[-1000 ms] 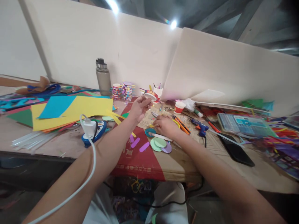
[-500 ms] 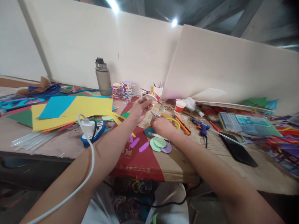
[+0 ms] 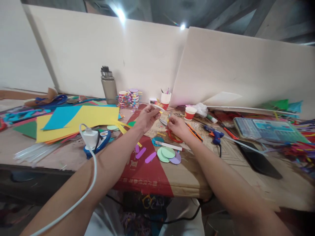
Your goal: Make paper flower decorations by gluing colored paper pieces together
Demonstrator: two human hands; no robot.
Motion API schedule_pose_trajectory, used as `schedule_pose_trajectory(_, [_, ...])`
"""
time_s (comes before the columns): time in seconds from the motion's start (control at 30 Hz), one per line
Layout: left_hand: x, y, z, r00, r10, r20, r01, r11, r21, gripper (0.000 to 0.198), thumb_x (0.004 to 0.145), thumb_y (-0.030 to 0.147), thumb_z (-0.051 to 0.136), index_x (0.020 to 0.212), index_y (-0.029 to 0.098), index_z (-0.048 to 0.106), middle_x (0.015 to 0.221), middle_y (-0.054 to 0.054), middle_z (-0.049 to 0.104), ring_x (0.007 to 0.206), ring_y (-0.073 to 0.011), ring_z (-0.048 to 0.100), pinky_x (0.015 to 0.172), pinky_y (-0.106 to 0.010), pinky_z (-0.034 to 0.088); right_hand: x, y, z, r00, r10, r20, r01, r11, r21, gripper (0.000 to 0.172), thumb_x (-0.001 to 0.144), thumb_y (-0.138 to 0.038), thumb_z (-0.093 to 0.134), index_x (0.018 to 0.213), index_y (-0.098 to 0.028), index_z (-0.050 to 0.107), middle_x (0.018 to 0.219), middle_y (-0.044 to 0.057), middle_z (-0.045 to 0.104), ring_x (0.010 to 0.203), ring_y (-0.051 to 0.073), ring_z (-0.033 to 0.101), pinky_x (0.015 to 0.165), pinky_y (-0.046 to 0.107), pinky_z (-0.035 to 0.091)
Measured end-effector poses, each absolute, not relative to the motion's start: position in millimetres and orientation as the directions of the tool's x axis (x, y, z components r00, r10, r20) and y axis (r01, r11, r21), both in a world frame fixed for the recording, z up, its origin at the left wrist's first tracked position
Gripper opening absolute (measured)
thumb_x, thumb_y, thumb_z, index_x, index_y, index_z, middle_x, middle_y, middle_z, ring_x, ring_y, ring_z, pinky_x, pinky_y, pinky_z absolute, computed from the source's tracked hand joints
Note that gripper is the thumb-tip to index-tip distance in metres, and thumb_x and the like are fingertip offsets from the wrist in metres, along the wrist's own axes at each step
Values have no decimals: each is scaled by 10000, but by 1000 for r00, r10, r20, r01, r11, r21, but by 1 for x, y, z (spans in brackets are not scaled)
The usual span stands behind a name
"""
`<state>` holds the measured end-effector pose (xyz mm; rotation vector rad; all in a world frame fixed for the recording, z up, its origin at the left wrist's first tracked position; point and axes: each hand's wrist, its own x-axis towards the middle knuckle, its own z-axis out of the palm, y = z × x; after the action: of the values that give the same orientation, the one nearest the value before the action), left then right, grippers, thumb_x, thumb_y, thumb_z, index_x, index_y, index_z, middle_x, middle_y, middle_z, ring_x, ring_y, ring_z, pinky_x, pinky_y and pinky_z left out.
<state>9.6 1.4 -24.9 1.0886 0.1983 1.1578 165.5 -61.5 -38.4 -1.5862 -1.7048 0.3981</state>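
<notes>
My left hand (image 3: 149, 117) is closed, with thumb and fingers pinching a paper cup piece (image 3: 157, 107) that has a white edge and red and yellow print. The piece is tilted, partly hidden by my fingers. To its right, my right hand (image 3: 176, 127) is closed around a pair of scissors, whose silver blades (image 3: 162, 122) point left, just below the cup piece. A red loop (image 3: 174, 137) lies under my right hand. Nearer to me are pale green paper discs (image 3: 168, 152), a purple disc (image 3: 176, 158), a white pen-like stick (image 3: 169, 146) and purple paper strips (image 3: 150, 157).
Paper cups (image 3: 190, 113) and two stacks of decorated discs (image 3: 133, 97) stand behind my hands. A bottle (image 3: 109, 86), coloured sheets (image 3: 98, 115) and a power strip (image 3: 101, 142) are left; a glue gun (image 3: 216, 135), phone (image 3: 258, 160) and plastic case (image 3: 268, 129) right. A white cable (image 3: 92, 186) crosses my left forearm.
My right hand has moved slightly right and up, and the yellow loop beside it no longer shows. The cup piece in my left hand has tilted, showing its edge more.
</notes>
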Motion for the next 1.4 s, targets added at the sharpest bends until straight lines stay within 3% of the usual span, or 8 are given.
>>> schedule_pose_trajectory(0.13, [9, -2, -26, 487, 768, 417, -591, -63, 804, 381, 597, 170, 814, 937, 172, 644, 868, -31, 679, 743, -104, 627, 622, -189, 471, 178, -71, -23, 225, 940, 255, 537, 99, -838, 45, 693, -167, 460, 673, -194, 491, 533, -39, 574, 511, 108, 524, 518, 211, 387])
schedule_pose_trajectory(0.4, [2, -9, -17, 507, 732, 455, -495, -185, 849, 285, 593, 213, 809, 825, 162, 653, 974, -97, 701, 937, -207, 654, 763, -272, 518, 182, -80, 0, 361, 907, 216, 159, 168, -973, 73, 640, -129, 457, 670, -195, 448, 586, -25, 609, 549, 98, 567, 551, 215, 472])
schedule_pose_trajectory(0.63, [1, -16, -11, 509, 722, 468, -390, -292, 873, 333, 576, 219, 820, 854, 147, 652, 966, -120, 715, 949, -237, 654, 778, -303, 512, 180, -90, 5, 322, 892, 318, 252, 242, -937, 66, 655, -155, 479, 703, -200, 491, 530, -54, 533, 515, 109, 543, 476, 200, 393])
schedule_pose_trajectory(0.73, [2, -18, -10, 512, 724, 461, -402, -273, 874, 317, 567, 211, 824, 826, 149, 652, 951, -116, 719, 931, -237, 660, 772, -305, 514, 179, -94, 6, 301, 868, 395, 362, 279, -889, 107, 722, -204, 497, 790, -192, 579, 603, -24, 578, 567, 135, 568, 498, 229, 402])
schedule_pose_trajectory(0.93, [2, -22, -4, 485, 737, 470, -471, -233, 851, 322, 515, 131, 828, 764, 165, 625, 925, -79, 725, 925, -225, 662, 799, -324, 518, 179, -97, 3, 162, 720, 674, 510, 524, -682, 170, 809, -299, 587, 905, -199, 685, 853, 40, 705, 744, 166, 620, 687, 293, 480])
schedule_pose_trajectory(1.07, [1, -23, -1, 464, 755, 463, -475, -230, 850, 329, 501, 80, 817, 750, 160, 619, 916, -74, 724, 926, -218, 659, 802, -315, 517, 177, -101, 2, 152, 647, 748, 567, 563, -602, 127, 821, -286, 605, 849, -190, 683, 841, 52, 701, 744, 168, 623, 704, 305, 498])
schedule_pose_trajectory(1.23, [1, -23, -1, 475, 759, 444, -464, -213, 860, 331, 497, 62, 813, 751, 153, 621, 905, -76, 717, 939, -223, 657, 801, -314, 517, 169, -110, 6, 53, 509, 859, 693, 601, -399, 83, 826, -192, 606, 812, -197, 688, 828, 55, 688, 800, 171, 616, 757, 321, 496])
schedule_pose_trajectory(1.4, [0, -20, -6, 473, 743, 472, -482, -231, 846, 305, 552, 138, 820, 797, 150, 639, 919, -87, 712, 949, -220, 652, 810, -316, 514, 164, -112, 5, 8, 457, 889, 699, 634, -332, 107, 836, -188, 609, 858, -226, 707, 823, 45, 694, 813, 175, 622, 768, 338, 502])
